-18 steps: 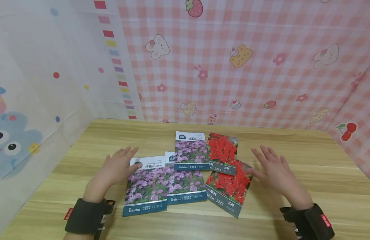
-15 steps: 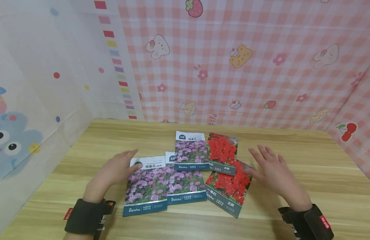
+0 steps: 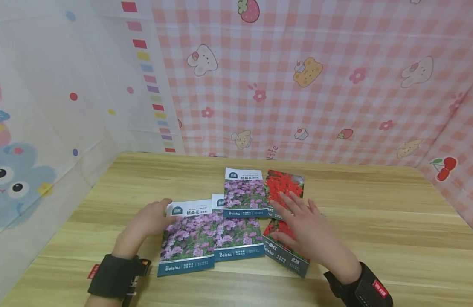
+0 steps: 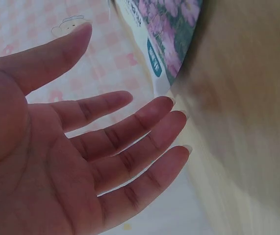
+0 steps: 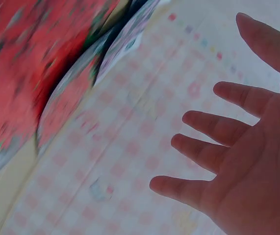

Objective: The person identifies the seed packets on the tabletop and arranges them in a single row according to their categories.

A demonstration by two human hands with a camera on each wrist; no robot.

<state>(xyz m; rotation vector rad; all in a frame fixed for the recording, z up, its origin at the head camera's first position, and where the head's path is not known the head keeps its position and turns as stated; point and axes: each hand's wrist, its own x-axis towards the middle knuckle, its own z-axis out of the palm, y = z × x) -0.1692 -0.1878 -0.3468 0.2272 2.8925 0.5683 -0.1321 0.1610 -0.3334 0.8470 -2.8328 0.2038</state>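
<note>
Several flower seed packets lie face up, partly overlapping. A left purple-flower packet (image 3: 187, 238), a middle purple-flower packet (image 3: 238, 238) and a back purple-flower packet (image 3: 244, 194) show lilac blooms. To their right are a back red-flower packet (image 3: 281, 183) and a front red-flower packet (image 3: 288, 258). My left hand (image 3: 144, 224) is at the upper left edge of the left purple packet, its fingers relaxed and the palm bare in the left wrist view. My right hand (image 3: 307, 228) hovers above the red packets with fingers spread, covering part of both; its palm (image 5: 257, 161) holds nothing.
The packets lie on a wood-grain table (image 3: 393, 213). A pink checked cloth (image 3: 328, 106) hangs behind it, and a white patterned cloth (image 3: 86, 85) borders the left side. Both wrists wear black straps.
My right hand has moved left, from beside the red packets to over them. My left hand has shifted slightly toward me. The packets lie where they were.
</note>
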